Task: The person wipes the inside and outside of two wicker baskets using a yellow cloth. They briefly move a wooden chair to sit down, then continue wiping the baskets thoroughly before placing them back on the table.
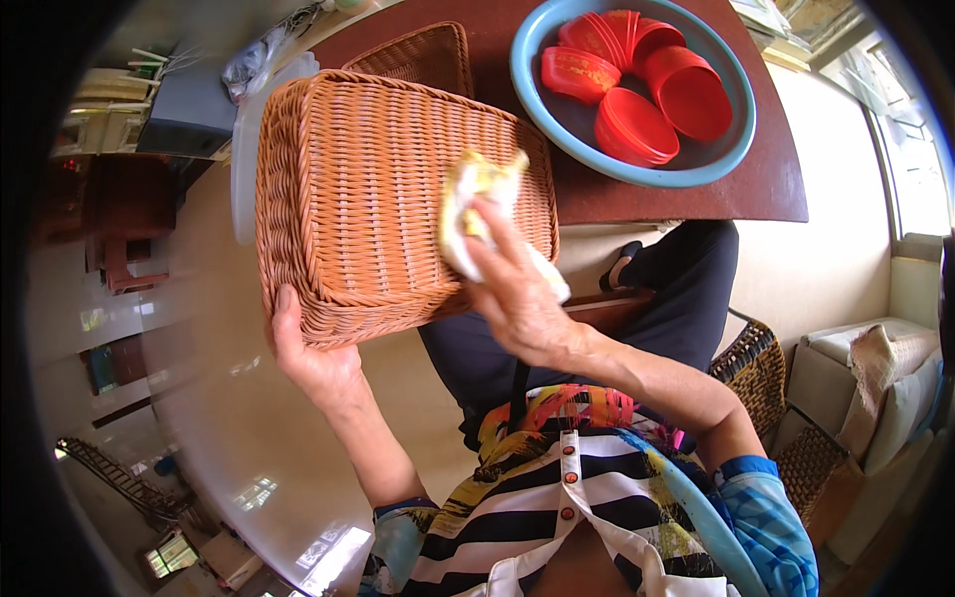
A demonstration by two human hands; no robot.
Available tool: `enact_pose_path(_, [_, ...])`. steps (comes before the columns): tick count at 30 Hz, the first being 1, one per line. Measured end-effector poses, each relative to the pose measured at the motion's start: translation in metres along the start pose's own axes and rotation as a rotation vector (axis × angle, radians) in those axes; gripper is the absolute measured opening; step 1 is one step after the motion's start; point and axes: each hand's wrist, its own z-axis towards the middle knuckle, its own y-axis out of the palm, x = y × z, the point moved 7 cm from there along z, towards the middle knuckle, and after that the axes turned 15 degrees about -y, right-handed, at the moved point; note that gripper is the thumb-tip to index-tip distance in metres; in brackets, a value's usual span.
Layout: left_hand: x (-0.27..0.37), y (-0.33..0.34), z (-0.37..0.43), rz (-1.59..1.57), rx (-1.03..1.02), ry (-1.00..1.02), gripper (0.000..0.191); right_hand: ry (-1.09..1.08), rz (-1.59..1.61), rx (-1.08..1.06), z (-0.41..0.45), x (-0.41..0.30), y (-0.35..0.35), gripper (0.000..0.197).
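Note:
An orange-brown woven basket [373,186] is held up in front of me, its flat underside facing the camera. My left hand [313,366] grips its lower left corner, thumb on the outer side and the other fingers hidden beneath. In my right hand [522,306] is a white and yellow cloth [477,179], pressed against the right part of the basket's underside. Both the cloth and the fingers on it look blurred. Behind the held basket, a second woven basket [425,60] rests on the dark red table [671,201], partly covered from view.
A blue plastic basin [634,175] with several red plastic bowls [634,127] stands on the table at the right. A translucent plastic container [246,149] shows left of the held basket. My dark-trousered legs [671,313] are under the table edge. A woven chair [753,373] is at right.

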Motion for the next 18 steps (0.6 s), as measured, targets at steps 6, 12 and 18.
enact_pose_path(6, [0.0, 0.003, -0.015, -0.031, 0.046, -0.077, 0.044, -0.371, 0.201, 0.057, 0.077, -0.064, 0.001, 0.044])
enact_pose_path(12, [-0.002, -0.002, -0.009, -0.011, 0.045, -0.005, 0.043, -0.23, -0.135, 0.084, 0.023, 0.056, -0.005, 0.042])
enact_pose_path(18, [-0.001, 0.007, -0.013, -0.023, -0.036, 0.011, 0.039, -0.018, -0.245, -0.102, -0.031, 0.078, -0.034, 0.04])
